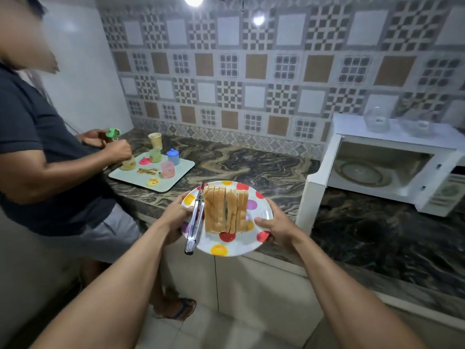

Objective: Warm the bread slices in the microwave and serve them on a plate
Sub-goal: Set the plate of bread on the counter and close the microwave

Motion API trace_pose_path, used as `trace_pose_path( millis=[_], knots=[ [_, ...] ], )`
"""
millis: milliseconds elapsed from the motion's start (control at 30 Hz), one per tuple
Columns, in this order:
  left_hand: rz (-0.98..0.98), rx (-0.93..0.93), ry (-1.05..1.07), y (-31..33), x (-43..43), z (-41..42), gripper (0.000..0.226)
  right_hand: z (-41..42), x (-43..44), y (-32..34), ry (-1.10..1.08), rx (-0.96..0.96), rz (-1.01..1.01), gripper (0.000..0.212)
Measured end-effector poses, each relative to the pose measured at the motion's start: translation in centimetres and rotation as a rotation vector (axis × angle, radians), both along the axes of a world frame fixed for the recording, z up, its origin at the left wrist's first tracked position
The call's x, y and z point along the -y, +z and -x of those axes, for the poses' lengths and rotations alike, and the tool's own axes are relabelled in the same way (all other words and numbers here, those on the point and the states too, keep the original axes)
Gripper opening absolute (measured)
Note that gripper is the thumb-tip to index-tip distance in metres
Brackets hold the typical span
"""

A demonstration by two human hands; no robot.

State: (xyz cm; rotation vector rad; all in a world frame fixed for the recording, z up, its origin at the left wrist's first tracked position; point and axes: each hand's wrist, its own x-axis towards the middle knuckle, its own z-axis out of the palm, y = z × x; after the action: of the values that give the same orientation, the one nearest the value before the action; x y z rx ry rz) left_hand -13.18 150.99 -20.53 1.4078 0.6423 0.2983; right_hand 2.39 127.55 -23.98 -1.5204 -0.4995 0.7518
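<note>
A white plate (241, 244) with coloured dots is held in the air in front of the counter. Several bread slices (225, 212) stand on it side by side. Metal tongs (195, 222) lie along the plate's left side. My left hand (176, 215) grips the plate's left rim, thumb by the tongs. My right hand (273, 229) grips the right rim. The white microwave (392, 170) stands on the counter at the right, its door (313, 192) swung open toward me and its glass turntable (362, 173) bare.
Another person stands at the left, hands busy over a pale green tray (181, 177) holding small coloured cups and jars. Dark marbled counter (251, 167) runs between tray and microwave. Clear glass containers (377, 120) sit on top of the microwave. Cabinet fronts below.
</note>
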Motion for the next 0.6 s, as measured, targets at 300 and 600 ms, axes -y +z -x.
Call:
trace_pose_path(
  millis=[300, 600],
  knots=[
    [-0.001, -0.027, -0.056, -2.5, -5.1, -10.0, 0.060, -8.9, -4.9, -3.1, -0.072, 0.158, 0.073, 0.063],
    [-0.013, -0.123, -0.117, -5.6, -9.3, -18.7, 0.054, -15.0, -7.5, -6.1, -0.156, 0.164, 0.157, 0.057]
  ],
)
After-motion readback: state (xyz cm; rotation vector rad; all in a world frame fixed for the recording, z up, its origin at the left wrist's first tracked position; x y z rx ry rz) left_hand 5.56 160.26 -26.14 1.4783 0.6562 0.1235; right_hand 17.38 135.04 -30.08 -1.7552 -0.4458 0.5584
